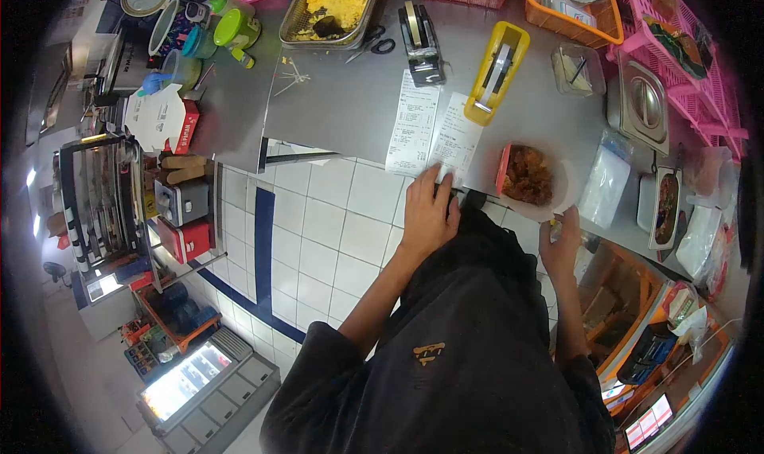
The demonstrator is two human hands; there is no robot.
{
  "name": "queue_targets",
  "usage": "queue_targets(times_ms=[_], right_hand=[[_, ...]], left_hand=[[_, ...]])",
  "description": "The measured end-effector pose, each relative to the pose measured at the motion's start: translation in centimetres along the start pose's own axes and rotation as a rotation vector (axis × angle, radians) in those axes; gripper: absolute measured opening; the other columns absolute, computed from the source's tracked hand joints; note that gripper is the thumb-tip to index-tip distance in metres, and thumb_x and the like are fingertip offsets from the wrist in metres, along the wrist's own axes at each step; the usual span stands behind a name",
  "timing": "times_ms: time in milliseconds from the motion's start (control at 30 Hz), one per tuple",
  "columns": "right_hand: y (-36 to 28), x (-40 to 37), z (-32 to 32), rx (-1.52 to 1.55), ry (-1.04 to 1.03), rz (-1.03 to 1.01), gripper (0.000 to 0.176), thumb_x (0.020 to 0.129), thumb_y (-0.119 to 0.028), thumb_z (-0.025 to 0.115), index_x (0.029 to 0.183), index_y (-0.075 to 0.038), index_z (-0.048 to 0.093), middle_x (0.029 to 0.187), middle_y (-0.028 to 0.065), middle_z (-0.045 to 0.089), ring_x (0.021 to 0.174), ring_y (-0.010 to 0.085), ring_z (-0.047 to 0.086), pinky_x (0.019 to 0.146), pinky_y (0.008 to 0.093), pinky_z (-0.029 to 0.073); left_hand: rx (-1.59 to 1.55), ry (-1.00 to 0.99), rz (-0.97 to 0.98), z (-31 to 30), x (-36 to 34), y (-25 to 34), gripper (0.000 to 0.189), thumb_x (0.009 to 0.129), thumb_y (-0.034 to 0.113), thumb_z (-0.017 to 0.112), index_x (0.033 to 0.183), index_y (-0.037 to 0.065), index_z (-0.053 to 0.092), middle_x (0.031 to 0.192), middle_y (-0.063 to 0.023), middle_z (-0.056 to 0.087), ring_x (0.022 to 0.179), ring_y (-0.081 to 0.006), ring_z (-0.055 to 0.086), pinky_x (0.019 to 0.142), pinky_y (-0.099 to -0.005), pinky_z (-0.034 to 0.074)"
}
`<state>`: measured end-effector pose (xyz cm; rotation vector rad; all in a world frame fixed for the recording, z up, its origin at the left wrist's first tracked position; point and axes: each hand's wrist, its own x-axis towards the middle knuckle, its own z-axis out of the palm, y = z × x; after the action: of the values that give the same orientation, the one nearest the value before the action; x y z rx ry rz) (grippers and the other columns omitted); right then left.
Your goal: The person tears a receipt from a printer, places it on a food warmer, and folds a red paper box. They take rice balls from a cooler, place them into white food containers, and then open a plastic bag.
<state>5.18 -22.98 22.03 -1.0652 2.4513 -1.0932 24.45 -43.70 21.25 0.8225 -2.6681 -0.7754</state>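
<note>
"Left hand (pixel 430 214)?"
"It lay flat, fingers spread, on the receipt (pixel 455 140) at the counter (pixel 342 104) edge."
"Right hand (pixel 561 245)?"
"It was at the food box (pixel 527 175) rim, just beside the receipt. I couldn't tell its grip."

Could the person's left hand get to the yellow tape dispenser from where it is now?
Probably yes. The left hand lies on the receipts at the edge of the counter, and the yellow tape dispenser sits just beyond them, with only flat paper between.
</note>
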Motion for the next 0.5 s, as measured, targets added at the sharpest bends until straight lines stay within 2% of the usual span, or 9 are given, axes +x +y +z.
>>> queue_targets(times_ms=[100, 167, 300, 367, 500], right_hand=[[-0.2, 0.0, -0.1, 0.014, -0.010, 0.007, 0.043, 0.087, 0.003, 0.060, 0.128, 0.007, 0.049, 0.126, 0.0253, 0.053, 0.105, 0.0376, 0.063, 0.092, 0.0404, 0.053], [0.0, -0.2, -0.1, -0.071, 0.014, 0.005, 0.043, 0.086, 0.002, 0.061, 0.128, 0.006, 0.049, 0.127, 0.0251, 0.053, 0.106, 0.0371, 0.063, 0.092, 0.0407, 0.053], [0.5, 0.1, -0.5, -0.047, -0.019, -0.010, 0.046, 0.086, 0.001, 0.062, 0.130, 0.005, 0.048, 0.128, 0.0246, 0.053, 0.107, 0.0360, 0.062, 0.090, 0.0408, 0.053], [0.5, 0.2, -0.4, -0.044, -0.023, 0.013, 0.053, 0.084, 0.000, 0.065, 0.133, 0.004, 0.046, 0.128, 0.0242, 0.053, 0.108, 0.0352, 0.062, 0.089, 0.0409, 0.053], [-0.9, 0.6, -1.2, -0.054, -0.023, -0.036, 0.060, 0.081, -0.001, 0.070, 0.135, 0.003, 0.045, 0.129, 0.0243, 0.053, 0.108, 0.0363, 0.061, 0.090, 0.0418, 0.052]], left_hand=[[0.062, 0.085, -0.027, -0.1, 0.6, 0.1, 0.063, 0.082, 0.015, 0.068, 0.138, -0.005, 0.046, 0.147, -0.0305, 0.036, 0.133, -0.0470, 0.038, 0.109, -0.0554, 0.032], [0.158, 0.058, -0.092, 0.1, 0.8, -0.2, 0.061, 0.083, 0.015, 0.067, 0.136, -0.005, 0.046, 0.144, -0.0302, 0.040, 0.134, -0.0472, 0.038, 0.111, -0.0562, 0.031], [0.167, 0.032, -0.077, 0.1, 0.2, -0.7, 0.063, 0.083, 0.016, 0.066, 0.138, -0.005, 0.043, 0.144, -0.0312, 0.039, 0.136, -0.0478, 0.036, 0.112, -0.0591, 0.028], [0.176, -0.025, -0.104, -0.1, 0.1, -0.5, 0.066, 0.084, 0.017, 0.066, 0.140, -0.006, 0.042, 0.146, -0.0293, 0.038, 0.138, -0.0445, 0.035, 0.113, -0.0600, 0.025], [0.028, -0.005, -0.052, -0.9, 0.6, 0.8, 0.069, 0.082, 0.015, 0.068, 0.142, -0.007, 0.040, 0.149, -0.0290, 0.036, 0.138, -0.0441, 0.035, 0.115, -0.0563, 0.027]])
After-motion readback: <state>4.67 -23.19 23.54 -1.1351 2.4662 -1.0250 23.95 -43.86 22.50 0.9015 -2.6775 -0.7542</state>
